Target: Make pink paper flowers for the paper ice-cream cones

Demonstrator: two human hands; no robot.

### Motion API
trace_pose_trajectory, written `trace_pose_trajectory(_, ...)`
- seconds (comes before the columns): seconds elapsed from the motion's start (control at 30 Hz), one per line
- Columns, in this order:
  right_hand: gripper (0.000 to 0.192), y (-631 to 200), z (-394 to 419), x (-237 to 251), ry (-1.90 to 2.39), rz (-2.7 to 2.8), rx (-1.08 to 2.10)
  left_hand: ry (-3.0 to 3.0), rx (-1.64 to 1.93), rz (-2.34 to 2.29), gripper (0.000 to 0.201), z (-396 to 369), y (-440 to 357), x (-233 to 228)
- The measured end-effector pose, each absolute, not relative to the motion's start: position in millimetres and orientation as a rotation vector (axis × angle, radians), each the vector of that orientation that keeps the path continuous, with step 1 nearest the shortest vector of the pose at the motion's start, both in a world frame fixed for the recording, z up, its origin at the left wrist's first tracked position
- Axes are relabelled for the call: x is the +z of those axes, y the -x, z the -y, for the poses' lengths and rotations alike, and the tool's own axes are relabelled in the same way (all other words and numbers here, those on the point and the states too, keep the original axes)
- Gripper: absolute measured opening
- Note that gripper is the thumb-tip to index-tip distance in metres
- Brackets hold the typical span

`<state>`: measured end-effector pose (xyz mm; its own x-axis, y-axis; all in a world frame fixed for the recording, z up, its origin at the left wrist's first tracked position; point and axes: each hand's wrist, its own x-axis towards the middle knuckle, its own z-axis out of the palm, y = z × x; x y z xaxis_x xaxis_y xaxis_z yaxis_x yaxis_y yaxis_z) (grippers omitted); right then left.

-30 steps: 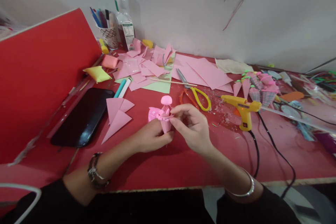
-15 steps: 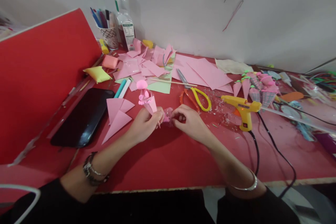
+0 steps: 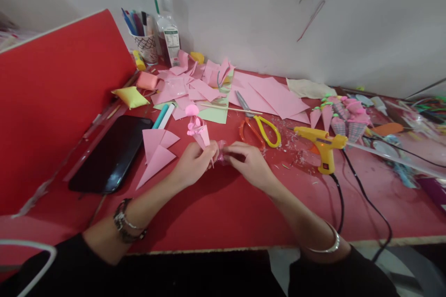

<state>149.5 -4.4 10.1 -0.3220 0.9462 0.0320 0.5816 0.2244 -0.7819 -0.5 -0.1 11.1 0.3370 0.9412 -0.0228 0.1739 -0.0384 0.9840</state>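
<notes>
Pink paper cone [image 3: 202,137] tilts far-left above the table [image 3: 244,218]; a second ago it stood upright between both hands. Left hand [image 3: 195,163] now holds it alone, fingers closed round its lower end. Right hand [image 3: 248,163], fingers curled nearly together, is at the shiny packet [image 3: 221,152]; grip unclear. Work seems to have shifted packetward.

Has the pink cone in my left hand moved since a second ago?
Yes, the pink cone has moved leftward in the view, closer to the white marker lying on the table.
</notes>
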Motion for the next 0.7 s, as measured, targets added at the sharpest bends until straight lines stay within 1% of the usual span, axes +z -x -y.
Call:
trace_pose_trajectory(0.27,0.013,-148.2,5.2,12.4,1.388,2.143,0.714,-1.489,0.836,-1.081,0.028,0.6,-1.6,12.1)
trace_pose_trajectory(0.4,0.013,-148.5,4.6,10.3,1.400,2.134,0.724,-1.524,0.842,-1.045,0.028,1.0,-0.7,9.7)
trace_pose_trajectory(0.53,0.009,-150.8,3.0,10.4,1.371,1.880,0.832,-1.568,0.834,-1.041,0.027,1.1,1.2,8.5)
trace_pose_trajectory(0.7,0.006,-155.0,-1.2,12.5,1.374,1.483,0.829,-1.588,0.807,-1.006,0.022,0.9,1.1,7.0)
